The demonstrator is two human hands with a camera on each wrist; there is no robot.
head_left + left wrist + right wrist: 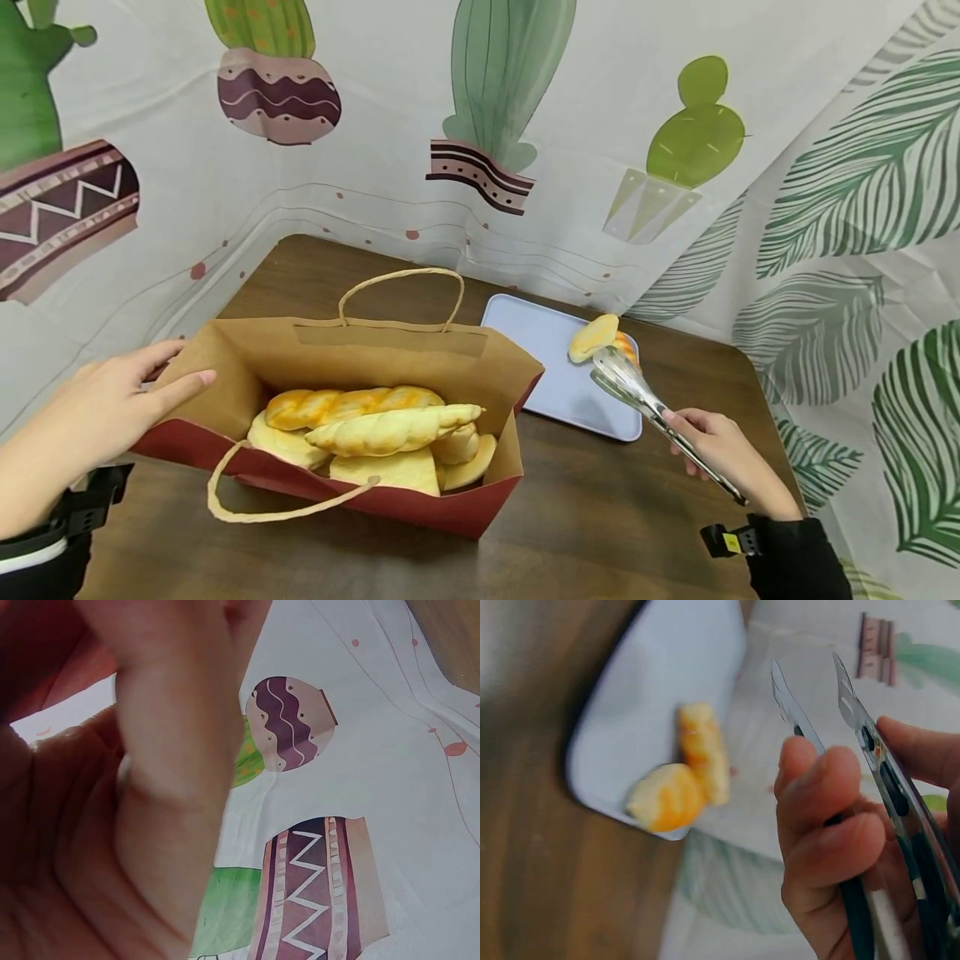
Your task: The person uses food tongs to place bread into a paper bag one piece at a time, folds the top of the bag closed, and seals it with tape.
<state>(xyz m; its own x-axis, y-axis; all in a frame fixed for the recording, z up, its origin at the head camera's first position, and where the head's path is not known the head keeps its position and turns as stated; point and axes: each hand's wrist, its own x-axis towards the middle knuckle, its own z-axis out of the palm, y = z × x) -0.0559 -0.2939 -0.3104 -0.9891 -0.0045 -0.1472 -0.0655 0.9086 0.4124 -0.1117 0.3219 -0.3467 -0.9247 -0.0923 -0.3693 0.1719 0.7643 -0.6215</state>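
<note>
On the left, my left hand (112, 400) grips the side edge of a brown-and-red paper bag (247, 346), with the thumb over the rim. Several bread pieces fill the bag, among them a glazed golden loaf (352, 407) and a pale braided roll (397, 429). My right hand (712, 450) holds metal tongs (637, 392) over the right end of a pale blue tray (540, 342). In the right wrist view the tong arms (870, 742) stand apart with nothing between the tips. Two breads lie on that tray, a rounded one (667, 799) and a longer one (703, 754).
Everything stands on a dark wooden table (577, 500). Behind it hangs a white cloth (375, 108) printed with cacti and leaves. The bag's twisted handles stick out, the far handle (401, 271) upward and the near handle (292, 512) toward me.
</note>
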